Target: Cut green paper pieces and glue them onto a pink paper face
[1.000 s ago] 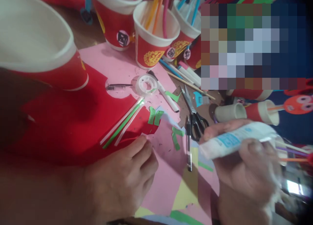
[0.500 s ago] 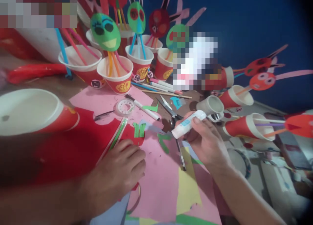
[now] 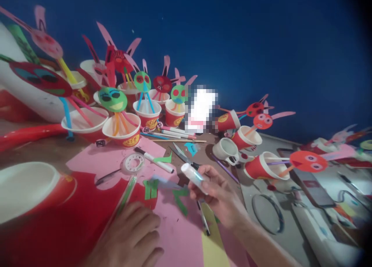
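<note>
My right hand [image 3: 216, 193] holds a white glue stick [image 3: 194, 177] between thumb and fingers, its capped-looking end pointing up and left. My left hand [image 3: 133, 232] rests low over the red paper [image 3: 87, 220] and pink paper [image 3: 180, 236], fingers curled; what may be under them is hidden. Just above it lie a clear-and-green strip [image 3: 127, 195] and cut green pieces [image 3: 150, 190]. Scissors [image 3: 180, 152] lie behind the glue stick, and a black-tipped pen [image 3: 204, 220] is below my right hand. A roll of tape [image 3: 133, 164] and a white marker [image 3: 157, 161] are farther back.
Red paper cups [image 3: 122, 133] with paper animal heads on straws line the back. A large white cup [image 3: 27, 185] stands left. To the right are a mug [image 3: 226, 150], tipped cups [image 3: 263, 166], a ring-shaped band [image 3: 267, 214] and a phone [image 3: 312, 187].
The view has tilted up and shifted, showing more cups and blue wall. My right hand has turned the glue stick, so its end now points up-left instead of down-left.
</note>
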The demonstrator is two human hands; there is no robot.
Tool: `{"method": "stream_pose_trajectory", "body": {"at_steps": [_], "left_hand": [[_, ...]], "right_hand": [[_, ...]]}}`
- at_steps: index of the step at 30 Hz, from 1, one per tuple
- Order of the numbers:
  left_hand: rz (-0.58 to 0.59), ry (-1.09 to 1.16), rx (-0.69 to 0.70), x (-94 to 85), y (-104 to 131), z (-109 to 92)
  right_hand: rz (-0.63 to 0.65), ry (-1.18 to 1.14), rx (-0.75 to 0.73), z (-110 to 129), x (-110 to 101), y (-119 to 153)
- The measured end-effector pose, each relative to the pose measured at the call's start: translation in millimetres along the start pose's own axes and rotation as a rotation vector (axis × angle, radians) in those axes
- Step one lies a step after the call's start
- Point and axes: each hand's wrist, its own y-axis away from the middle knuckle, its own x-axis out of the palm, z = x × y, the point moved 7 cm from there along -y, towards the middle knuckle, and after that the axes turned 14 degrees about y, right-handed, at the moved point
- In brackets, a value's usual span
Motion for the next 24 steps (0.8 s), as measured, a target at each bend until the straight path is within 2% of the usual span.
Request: {"method": "stream_pose_trajectory", "body": {"at_steps": [3,5,8,9,10,12,15,17,20,22,24], "left_hand": [[-0.041,0.222,-0.089,-15.5,-5.7,6.6],[-0.034,0.396,-0.319,-20.0,-6.5,20.1],[-0.120,0.802,-0.793,-16.1,2.1,41.0],[-0.198,0.992,-0.875,-14.1,3.2,42.5],[-0.220,1.141,-0.945,-9.5,3.5,42.0],[-0.296,1.330,-0.951,-7.8,0.2,39.3],[-0.314,1.472,-0.894,-7.2,-2.2,35.1],[-0.334,1.483,-0.897,-8.0,1.1,36.7],[-0.382,1.415,-0.930,-11.5,6.8,43.7],[-0.370,1.403,-0.935,-12.3,6.8,46.4],[-0.358,1.405,-0.949,-12.2,6.5,48.6]], "right_hand": [[0.082,-0.016,-0.007,-0.5,17.1,5.1],[0.097,-0.016,-0.013,-3.7,29.4,8.7],[0.127,-0.042,-0.008,-10.8,52.7,13.5],[0.148,-0.060,-0.011,-12.6,61.0,14.7],[0.172,-0.078,-0.008,-14.4,68.6,15.5],[0.217,-0.095,0.007,-17.7,79.8,16.1],[0.327,-0.038,0.091,-25.3,88.8,16.7],[0.398,0.044,0.176,-32.3,89.8,18.8],[0.396,0.218,0.237,-39.6,82.7,20.7],[0.363,0.366,0.199,-39.8,77.0,20.1],[0.288,0.610,0.042,-33.0,71.0,17.3]]}}
